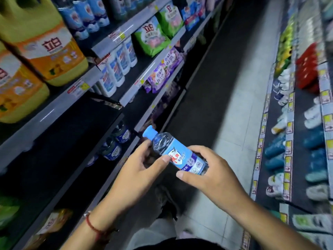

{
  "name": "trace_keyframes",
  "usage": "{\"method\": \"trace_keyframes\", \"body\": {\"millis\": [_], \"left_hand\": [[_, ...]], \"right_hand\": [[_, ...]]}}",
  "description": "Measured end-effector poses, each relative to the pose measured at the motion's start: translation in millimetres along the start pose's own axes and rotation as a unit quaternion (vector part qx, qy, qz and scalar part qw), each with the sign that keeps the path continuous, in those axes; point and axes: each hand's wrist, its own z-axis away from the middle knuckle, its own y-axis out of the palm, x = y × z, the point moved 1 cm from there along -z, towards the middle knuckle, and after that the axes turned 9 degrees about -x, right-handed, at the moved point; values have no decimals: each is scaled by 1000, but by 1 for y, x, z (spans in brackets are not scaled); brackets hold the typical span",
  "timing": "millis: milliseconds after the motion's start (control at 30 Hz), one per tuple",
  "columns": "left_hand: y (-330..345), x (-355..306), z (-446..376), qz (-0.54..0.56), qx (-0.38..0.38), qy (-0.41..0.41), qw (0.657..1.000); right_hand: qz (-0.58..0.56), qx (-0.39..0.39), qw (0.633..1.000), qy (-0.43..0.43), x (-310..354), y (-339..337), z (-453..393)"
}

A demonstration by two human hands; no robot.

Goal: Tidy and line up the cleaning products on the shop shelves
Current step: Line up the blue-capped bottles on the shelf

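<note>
A small clear bottle (177, 152) with a blue cap and a blue-and-white label lies tilted in the aisle in front of me, cap pointing up-left. My right hand (210, 175) grips its lower end, fingers curled round the label. My left hand (138, 170) holds the bottle near its neck, thumb on the label and fingers curled behind it. Two similar blue-labelled bottles (117, 141) stand on the dark lower shelf (100, 159) just left of my hands.
The left shelving holds big yellow detergent jugs (45, 49), white bottles (117, 69), green bags (153, 37) and purple bags (162, 71). The right shelving (288, 141) carries rows of teal, white and red products. A tiled aisle floor (239, 105) runs between them.
</note>
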Motion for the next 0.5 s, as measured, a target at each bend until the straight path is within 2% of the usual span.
{"method": "trace_keyframes", "body": {"millis": [100, 300, 400, 500], "left_hand": [[-1, 2, -38, 21, 2, 5, 1000], [-31, 5, -133, -52, -15, 45, 997], [-54, -1, -178, -139, -40, 102, 984], [-70, -6, -213, -243, -64, 168, 953]], "right_hand": [[4, 9, 1000, 17, 7, 1, -37], [-49, 73, 993, 85, 32, 22, -126], [-111, 100, 984, 101, 47, 39, -168], [-174, 117, 969, 129, 58, 53, -202]]}}
